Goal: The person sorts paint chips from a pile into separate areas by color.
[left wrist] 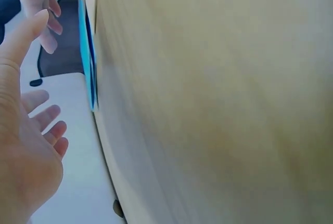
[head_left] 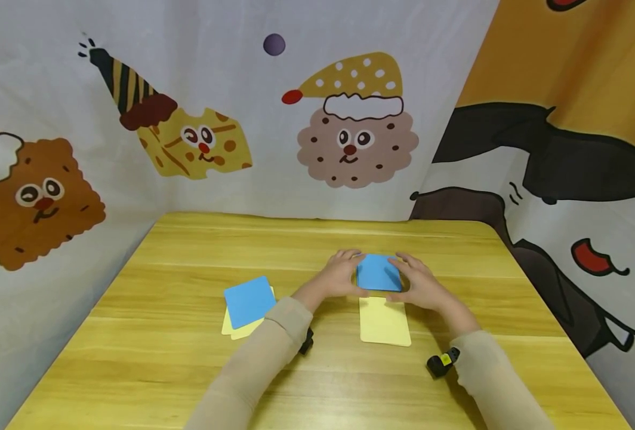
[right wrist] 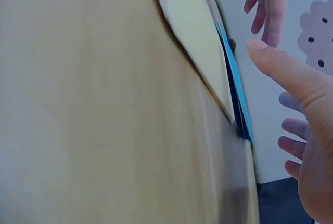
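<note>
So in the head view, the main thing is that the blue paper (head_left: 379,273) is sitting smack between the two hands: it's lying off to the right of the left hand (head_left: 344,275) and off to the left of the right hand (head_left: 419,283). Neither one is clearly nearer, tbh, since fingers from both sides are overlapping its edges from up here. Both hands are spreading, thumbs apart from fingers, with neither one pinching anything. The blue paper is lying toward the far side of the surface (head_left: 350,388), just beyond a yellow sheet (head_left: 385,322). Its wider side is running left to right and its near edge is facing the person, though the slant is squashing it, so I can't swear to a real long axis. Another blue square (head_left: 250,301) is lying askew over yellow paper (head_left: 244,332) well off to the left. In the left wrist view, the blue paper is showing edge-on as a thin strip, a thin dark gap opening along it, and the left hand is standing open beside it with air between. In the right wrist view, same deal mirrored: the right hand is gaping open, and the blue edge is slanting just beside the pale yellow sheet.
</note>
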The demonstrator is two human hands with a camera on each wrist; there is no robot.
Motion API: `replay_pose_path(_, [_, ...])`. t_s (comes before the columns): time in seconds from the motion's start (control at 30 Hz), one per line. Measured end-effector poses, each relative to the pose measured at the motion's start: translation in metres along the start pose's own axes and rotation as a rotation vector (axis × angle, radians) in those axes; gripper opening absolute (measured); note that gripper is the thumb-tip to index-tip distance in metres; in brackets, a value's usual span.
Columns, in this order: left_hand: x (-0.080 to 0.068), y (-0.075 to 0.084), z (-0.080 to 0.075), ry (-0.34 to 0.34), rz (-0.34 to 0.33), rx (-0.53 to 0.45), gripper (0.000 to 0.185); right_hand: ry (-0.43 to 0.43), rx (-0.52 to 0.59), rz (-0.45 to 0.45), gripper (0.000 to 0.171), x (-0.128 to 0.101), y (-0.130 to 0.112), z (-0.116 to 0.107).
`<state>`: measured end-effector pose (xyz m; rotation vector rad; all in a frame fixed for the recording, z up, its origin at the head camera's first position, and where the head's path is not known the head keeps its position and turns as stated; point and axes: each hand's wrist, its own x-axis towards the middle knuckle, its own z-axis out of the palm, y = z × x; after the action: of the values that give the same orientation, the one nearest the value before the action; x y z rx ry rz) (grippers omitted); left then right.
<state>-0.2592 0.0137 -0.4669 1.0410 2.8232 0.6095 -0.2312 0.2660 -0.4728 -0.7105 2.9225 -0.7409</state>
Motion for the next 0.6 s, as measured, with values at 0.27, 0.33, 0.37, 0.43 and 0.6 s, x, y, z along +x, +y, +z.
replay_pose_path(0.27, [-0.022,0.003,-0.006,0.032,0.032,-0.01,0.1,0.04,-0.056,-0.078,0.097,-0.003,-0.019,0.004])
replay_pose_path(0.33, [-0.028,0.002,-0.008,0.041,0.038,-0.008,0.1,0.043,-0.065,-0.1,0.097,-0.003,-0.024,0.005])
replay_pose_path(0.37, [-0.032,0.002,-0.009,0.046,0.043,-0.009,0.101,0.045,-0.069,-0.108,0.098,-0.003,-0.027,0.006])
replay_pose_path(0.43, [-0.038,0.001,-0.01,0.054,0.052,-0.014,0.102,0.052,-0.075,-0.125,0.098,-0.002,-0.031,0.007])
replay_pose_path(0.6, [-0.054,0.0,-0.015,0.067,0.063,-0.032,0.102,0.057,-0.067,-0.169,0.099,0.003,-0.043,0.012])
